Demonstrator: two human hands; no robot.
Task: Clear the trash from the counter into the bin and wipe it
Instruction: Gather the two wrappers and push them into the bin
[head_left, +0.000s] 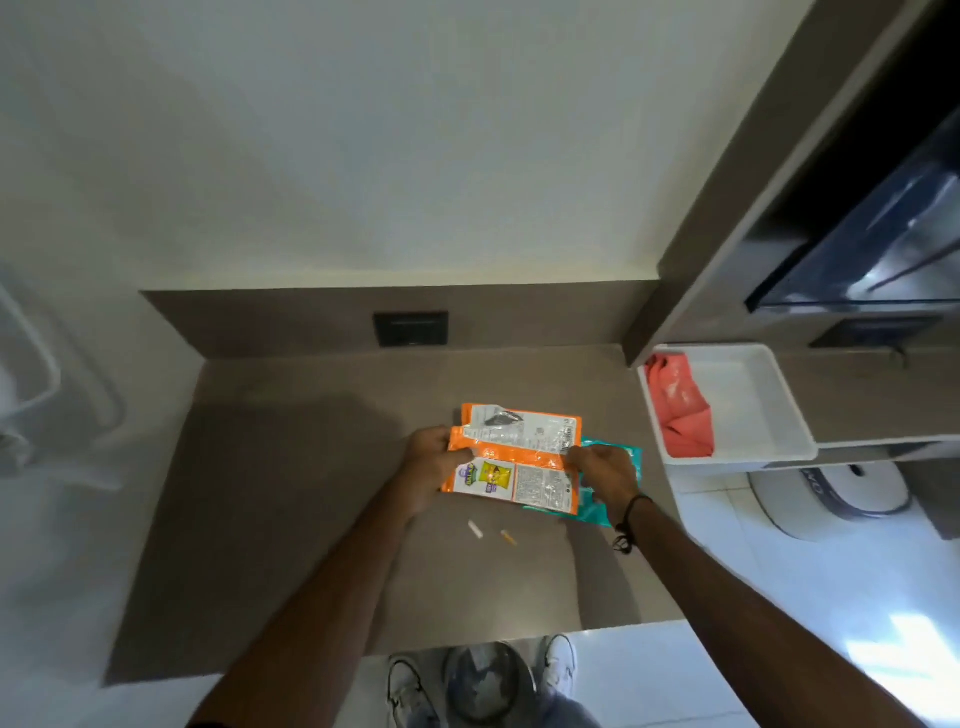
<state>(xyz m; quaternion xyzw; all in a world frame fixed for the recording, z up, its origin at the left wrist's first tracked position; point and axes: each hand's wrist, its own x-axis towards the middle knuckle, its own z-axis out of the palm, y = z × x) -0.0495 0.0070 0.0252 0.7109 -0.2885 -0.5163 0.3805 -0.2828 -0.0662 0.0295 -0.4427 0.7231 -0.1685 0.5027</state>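
Matte counter (291, 467): hands grip glossy orange wrappers (514, 457).

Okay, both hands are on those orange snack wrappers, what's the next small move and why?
Probably lift the orange wrappers off the counter and drop them into the bin by the feet. The left hand and right hand already pinch their ends. A teal wrapper underneath and two small scraps remain for later.
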